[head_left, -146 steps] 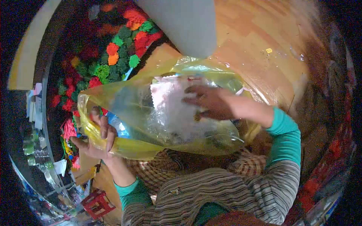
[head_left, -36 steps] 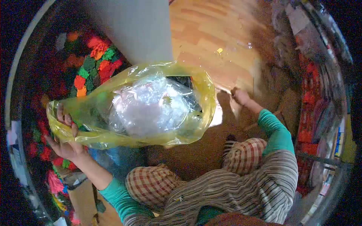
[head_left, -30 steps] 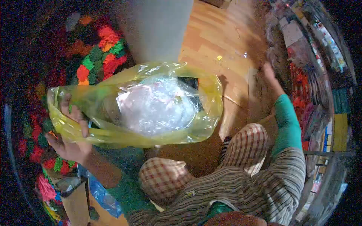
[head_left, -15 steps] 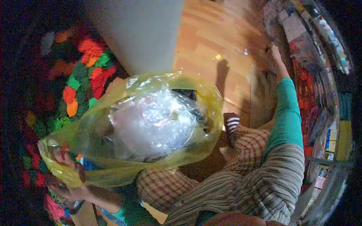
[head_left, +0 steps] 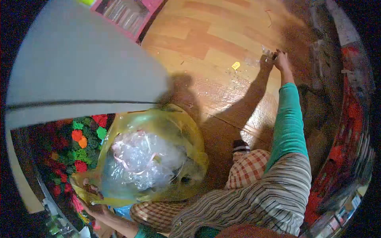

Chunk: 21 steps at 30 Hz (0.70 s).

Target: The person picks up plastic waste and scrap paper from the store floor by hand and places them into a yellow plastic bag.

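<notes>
A yellow translucent bag point(head_left: 190, 135) stands open near my knees, with crumpled clear plastic point(head_left: 147, 158) and a pale pink ribbon inside. At the bag's lower left rim, my left hand point(head_left: 93, 198) grips the yellow plastic, its fingers partly seen through the film. My right hand point(head_left: 280, 61) reaches far forward over the wooden floor point(head_left: 198, 39), its fingers drawn together around a small clear piece point(head_left: 266, 50) that I cannot make out well. A small yellow tag point(head_left: 235, 66) lies on the floor left of that hand, with dark crumbs around it.
A large pale grey panel point(head_left: 87, 55) rises at the left, with a pink shelf point(head_left: 147, 6) behind it. Red, green and orange fluffy pieces point(head_left: 81, 139) fill the area left of the bag. Red packages point(head_left: 349, 99) line the right side.
The view has shifted, showing more of the panel and floor. My right hand has come down to the floor and its fingers have drawn together. My left hand still holds the bag.
</notes>
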### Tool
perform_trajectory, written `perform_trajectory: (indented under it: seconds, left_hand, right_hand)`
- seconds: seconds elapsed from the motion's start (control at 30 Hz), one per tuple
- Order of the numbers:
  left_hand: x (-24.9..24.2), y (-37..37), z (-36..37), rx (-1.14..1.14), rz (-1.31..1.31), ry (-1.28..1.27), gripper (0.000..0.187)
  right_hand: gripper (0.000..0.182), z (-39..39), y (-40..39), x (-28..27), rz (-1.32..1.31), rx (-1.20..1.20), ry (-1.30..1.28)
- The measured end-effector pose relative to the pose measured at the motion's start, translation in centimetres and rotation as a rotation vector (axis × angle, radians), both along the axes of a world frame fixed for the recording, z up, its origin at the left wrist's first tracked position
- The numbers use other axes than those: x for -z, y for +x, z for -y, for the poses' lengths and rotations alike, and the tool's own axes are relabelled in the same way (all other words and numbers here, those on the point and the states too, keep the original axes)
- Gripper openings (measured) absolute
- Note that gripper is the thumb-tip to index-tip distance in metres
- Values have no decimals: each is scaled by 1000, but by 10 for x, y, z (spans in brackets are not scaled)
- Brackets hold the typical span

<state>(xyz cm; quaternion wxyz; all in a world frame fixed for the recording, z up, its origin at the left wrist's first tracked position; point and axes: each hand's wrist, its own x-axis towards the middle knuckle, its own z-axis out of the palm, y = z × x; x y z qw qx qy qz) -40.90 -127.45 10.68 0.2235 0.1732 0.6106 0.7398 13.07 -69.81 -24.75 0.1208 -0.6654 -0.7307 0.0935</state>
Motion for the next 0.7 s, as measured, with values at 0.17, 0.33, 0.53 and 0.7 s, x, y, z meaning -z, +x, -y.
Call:
perform_trajectory:
  seconds: [0.17, 0.33, 0.53, 0.7]
  left_hand:
    - [21, 15, -37, -141, -115, -159, 57]
    - [54, 9, -51, -138, -171, -235, 56]
    - [49, 31, -90, -335, 63, -205, 57]
    - [60, 3, -48, -260, 79, -197, 56]
  right_hand:
    - [34, -8, -12, 28, 239, 63, -160]
    - [32, 15, -3, 14, 51, -113, 7]
    - [48, 23, -54, -18, -604, -236, -302]
    - [49, 29, -92, 31, -311, -371, -140]
